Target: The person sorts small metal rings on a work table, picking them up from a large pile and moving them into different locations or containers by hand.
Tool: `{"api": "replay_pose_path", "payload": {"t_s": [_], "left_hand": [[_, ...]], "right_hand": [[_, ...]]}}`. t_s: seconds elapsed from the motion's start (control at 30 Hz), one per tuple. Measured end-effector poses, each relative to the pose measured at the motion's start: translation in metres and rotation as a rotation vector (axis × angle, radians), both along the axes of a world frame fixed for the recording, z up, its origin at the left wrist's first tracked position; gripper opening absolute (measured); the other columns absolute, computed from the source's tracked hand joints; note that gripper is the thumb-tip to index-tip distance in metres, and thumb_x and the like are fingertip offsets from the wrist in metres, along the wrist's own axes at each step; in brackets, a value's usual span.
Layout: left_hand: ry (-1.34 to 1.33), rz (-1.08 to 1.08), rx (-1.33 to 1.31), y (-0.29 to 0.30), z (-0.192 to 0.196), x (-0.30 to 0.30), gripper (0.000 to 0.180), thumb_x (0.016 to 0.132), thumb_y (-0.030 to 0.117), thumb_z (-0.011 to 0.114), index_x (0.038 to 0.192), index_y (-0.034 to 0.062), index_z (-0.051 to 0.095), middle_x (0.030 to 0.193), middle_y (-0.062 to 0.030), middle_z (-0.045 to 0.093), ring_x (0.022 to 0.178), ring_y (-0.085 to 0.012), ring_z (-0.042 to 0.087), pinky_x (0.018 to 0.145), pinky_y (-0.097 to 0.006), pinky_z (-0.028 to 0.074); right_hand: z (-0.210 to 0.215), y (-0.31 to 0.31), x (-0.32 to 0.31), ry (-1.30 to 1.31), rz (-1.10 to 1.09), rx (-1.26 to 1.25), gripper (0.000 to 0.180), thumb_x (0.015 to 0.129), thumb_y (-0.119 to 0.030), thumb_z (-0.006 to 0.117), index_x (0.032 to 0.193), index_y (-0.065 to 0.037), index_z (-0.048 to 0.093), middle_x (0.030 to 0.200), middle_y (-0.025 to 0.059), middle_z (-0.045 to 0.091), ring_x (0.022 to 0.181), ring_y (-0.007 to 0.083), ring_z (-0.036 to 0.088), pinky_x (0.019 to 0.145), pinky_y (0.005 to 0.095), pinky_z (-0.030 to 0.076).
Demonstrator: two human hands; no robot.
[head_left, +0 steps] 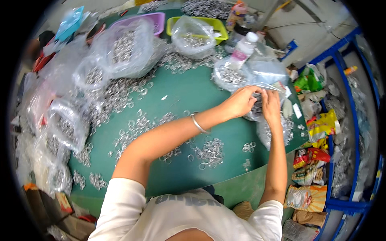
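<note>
- Head view: left hand (240, 101) and right hand (270, 105) both pinch a clear plastic bag (268, 76) of metal rings, held between them.
- Risk, I judge: a loosened pinch would spill the contents among loose rings (209, 152) just below the wrists.

Single head-worn fisheye view, looking steeply down, close over round green-covered table (181, 92); wearer's white-shirted shoulders (169, 213) at lower edge.

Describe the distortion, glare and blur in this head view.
Head view: strong fisheye bending, the blue shelf frame curves, corners go black; even light; glare on the clear plastic bags; both hands, left hand and right hand, slightly soft at a clear bag of rings.
</note>
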State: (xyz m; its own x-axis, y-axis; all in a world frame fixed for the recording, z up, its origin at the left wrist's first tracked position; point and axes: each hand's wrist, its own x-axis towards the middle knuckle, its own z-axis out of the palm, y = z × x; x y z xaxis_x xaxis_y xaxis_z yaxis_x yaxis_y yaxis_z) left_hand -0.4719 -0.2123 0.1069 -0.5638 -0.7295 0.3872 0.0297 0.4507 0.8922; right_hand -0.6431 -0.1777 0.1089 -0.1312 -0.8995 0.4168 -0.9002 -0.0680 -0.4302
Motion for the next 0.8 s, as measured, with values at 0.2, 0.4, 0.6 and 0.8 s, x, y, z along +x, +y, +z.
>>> {"api": "replay_pose_path", "payload": {"t_s": [0.2,0.4,0.6,0.8], "left_hand": [[-0.142,0.168,0.105,0.035,-0.010,0.149,0.030,0.088,0.002,0.056,0.117,-0.0007,0.055,0.114,-0.0133,0.061,0.097,-0.0235,0.064,0.085,-0.034,0.051],[-0.799,0.352,-0.241,0.134,-0.055,0.210,0.049,0.080,0.019,0.068,0.125,0.0076,0.052,0.134,-0.0148,0.045,0.129,-0.0345,0.037,0.105,-0.051,0.030],[-0.929,0.371,-0.213,0.156,-0.063,0.223,0.044,0.079,0.014,0.066,0.121,0.0089,0.053,0.139,-0.0133,0.037,0.135,-0.0362,0.026,0.106,-0.060,0.022],[-0.756,0.584,-0.130,0.164,-0.057,0.235,0.041,0.079,0.002,0.062,0.119,0.0071,0.053,0.135,-0.0146,0.040,0.131,-0.0386,0.032,0.107,-0.057,0.023]], "right_hand": [[0.020,0.063,0.073,0.036,0.156,-0.091,0.017,0.084,-0.008,0.061,0.098,0.002,0.060,0.104,0.0181,0.058,0.098,0.0359,0.055,0.086,0.0418,0.043],[-0.024,0.077,0.135,-0.216,0.531,0.416,0.020,0.077,-0.006,0.067,0.096,0.000,0.062,0.095,0.0136,0.061,0.091,0.0334,0.058,0.081,0.0394,0.047],[-0.059,0.040,0.167,-0.087,0.560,0.140,0.023,0.075,-0.002,0.067,0.098,-0.001,0.061,0.090,0.0141,0.058,0.088,0.0323,0.056,0.078,0.0403,0.047],[-0.060,0.047,0.152,-0.092,0.460,0.410,0.021,0.073,-0.001,0.068,0.093,-0.002,0.060,0.094,0.0117,0.056,0.092,0.0313,0.054,0.078,0.0397,0.045]]}}
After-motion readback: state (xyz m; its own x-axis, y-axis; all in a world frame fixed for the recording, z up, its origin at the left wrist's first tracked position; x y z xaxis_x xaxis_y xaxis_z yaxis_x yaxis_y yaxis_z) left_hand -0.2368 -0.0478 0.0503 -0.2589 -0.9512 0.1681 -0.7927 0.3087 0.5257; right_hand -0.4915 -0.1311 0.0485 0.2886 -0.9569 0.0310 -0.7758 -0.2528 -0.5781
